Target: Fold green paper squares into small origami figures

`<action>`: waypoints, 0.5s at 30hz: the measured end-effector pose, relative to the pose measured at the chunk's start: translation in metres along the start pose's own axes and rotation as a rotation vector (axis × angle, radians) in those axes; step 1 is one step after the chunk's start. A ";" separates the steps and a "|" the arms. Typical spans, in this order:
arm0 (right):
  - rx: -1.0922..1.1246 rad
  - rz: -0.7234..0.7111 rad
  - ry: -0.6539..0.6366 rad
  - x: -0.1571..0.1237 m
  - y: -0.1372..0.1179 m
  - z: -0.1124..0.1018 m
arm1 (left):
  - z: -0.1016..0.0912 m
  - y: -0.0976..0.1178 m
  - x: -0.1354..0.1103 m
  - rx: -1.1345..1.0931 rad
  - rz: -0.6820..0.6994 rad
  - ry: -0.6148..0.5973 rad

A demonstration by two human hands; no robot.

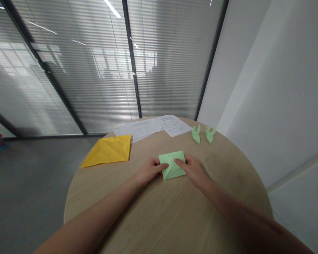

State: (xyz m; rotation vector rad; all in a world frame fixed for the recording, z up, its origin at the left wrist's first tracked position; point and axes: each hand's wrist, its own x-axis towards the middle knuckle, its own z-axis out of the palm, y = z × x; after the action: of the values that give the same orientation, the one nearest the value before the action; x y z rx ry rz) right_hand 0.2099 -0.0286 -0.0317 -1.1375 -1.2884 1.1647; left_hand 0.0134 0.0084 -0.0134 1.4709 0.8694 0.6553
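Just below the frame's centre, folded green paper (172, 170) was held from both sides.
The left grip (149, 170) and right grip (193, 170) were closed on its opposite edges, thumbs on top; whether it touched the worktop (159, 225) was unclear. Uneven thumb pressure, it seemed, could skew the diagonal crease, and a slack pinch could let the layers spring apart.

One camera sits on the person's head and looks forward and steeply down across the round tabletop (153, 222). The hands (147, 170) lie fairly near, just below the middle of the view, the forearms entering from the lower corners. It frames widely: blinds (106, 91) stand beyond the far edge, a white wall (288, 95) fills the right and grey floor (37, 190) the lower left.
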 end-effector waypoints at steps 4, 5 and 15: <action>-0.079 0.006 0.047 0.001 0.002 -0.003 | 0.000 0.002 -0.001 0.132 -0.055 -0.005; -0.093 0.005 0.061 0.002 0.002 -0.003 | -0.001 0.002 -0.002 0.185 -0.060 -0.009; -0.077 0.005 0.118 0.006 0.003 -0.009 | -0.003 -0.001 -0.003 0.328 -0.017 -0.117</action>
State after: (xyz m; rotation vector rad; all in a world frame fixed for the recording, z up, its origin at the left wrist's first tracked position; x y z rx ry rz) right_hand 0.2183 -0.0216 -0.0340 -1.2479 -1.2490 1.0430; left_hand 0.0090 0.0072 -0.0135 1.7738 0.9277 0.4218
